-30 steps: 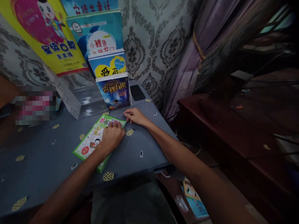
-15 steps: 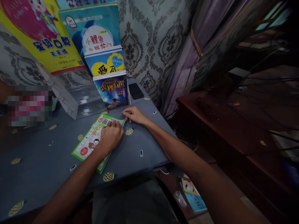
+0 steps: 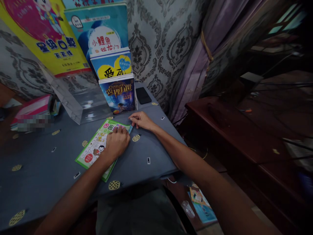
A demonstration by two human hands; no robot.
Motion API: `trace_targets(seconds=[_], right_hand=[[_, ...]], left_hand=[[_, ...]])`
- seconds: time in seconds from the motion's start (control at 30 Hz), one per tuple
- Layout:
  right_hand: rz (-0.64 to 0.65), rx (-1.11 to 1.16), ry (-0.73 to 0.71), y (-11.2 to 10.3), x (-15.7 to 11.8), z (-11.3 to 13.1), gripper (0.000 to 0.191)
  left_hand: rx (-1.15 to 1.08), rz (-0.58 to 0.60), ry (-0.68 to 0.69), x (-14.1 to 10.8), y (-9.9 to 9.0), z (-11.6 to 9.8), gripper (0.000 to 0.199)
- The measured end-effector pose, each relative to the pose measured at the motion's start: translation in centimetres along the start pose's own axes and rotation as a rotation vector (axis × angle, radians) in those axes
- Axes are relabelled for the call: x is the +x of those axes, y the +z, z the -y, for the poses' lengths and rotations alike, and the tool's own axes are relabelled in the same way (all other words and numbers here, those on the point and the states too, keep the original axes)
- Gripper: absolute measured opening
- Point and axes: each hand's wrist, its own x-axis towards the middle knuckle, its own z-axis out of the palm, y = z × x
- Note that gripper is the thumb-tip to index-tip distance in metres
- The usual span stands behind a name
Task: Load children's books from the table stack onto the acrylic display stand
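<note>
We find a single view, worn at head height, facing forward and down. The counter [image 3: 49, 176] lies near, the patterned wall [image 3: 157, 49] beyond.

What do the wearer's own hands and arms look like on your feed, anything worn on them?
The left hand and right hand are both ungloved, and both forearms are bare, slim and tapering towards the wrists. No sleeve, watch, bracelet or cable shows on either. Dark, plain cloth covers the lap. The picture is too dim to rule out small marks.
</note>
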Motion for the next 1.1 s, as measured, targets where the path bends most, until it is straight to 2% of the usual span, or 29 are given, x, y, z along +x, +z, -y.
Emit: trace_targets(seconds=[0.2,0.33,0.63,0.8,0.87,0.97,1.1], right_hand=[[-0.075,-0.008,-0.061,0.0,-0.1,0.4,0.02],[-0.032,-0.076,-0.092,0.2,-0.5,0.7,0.028],[0.022,-0.707,-0.284,0.6,-2.2,3.6,0.034],[0.045,-0.929,-0.211,1.9,-3.4,5.1,0.023],[0.068,-0.965,-0.178,2.3,-3.9,5.6,0.02],[0.116,-1.019,-0.119,2.9,-4.6,6.3,0.021],[0.189,-1.074,-0.079,3.6,-4.9,7.1,0.025]], left_hand=[[0.0,0.001,-0.002,-0.2,0.2,-0.1,0.045],[-0.016,0.001,-0.007,-0.3,0.3,0.0,0.044],[-0.015,-0.018,0.035,-0.4,0.8,0.3,0.044],[-0.141,-0.003,0.204,-2.2,1.2,3.4,0.048],[-0.208,0.013,0.288,-3.8,1.4,5.1,0.052],[-0.263,0.036,0.334,-6.5,1.8,7.3,0.057],[-0.283,0.037,0.389,-9.4,2.5,8.7,0.068]])
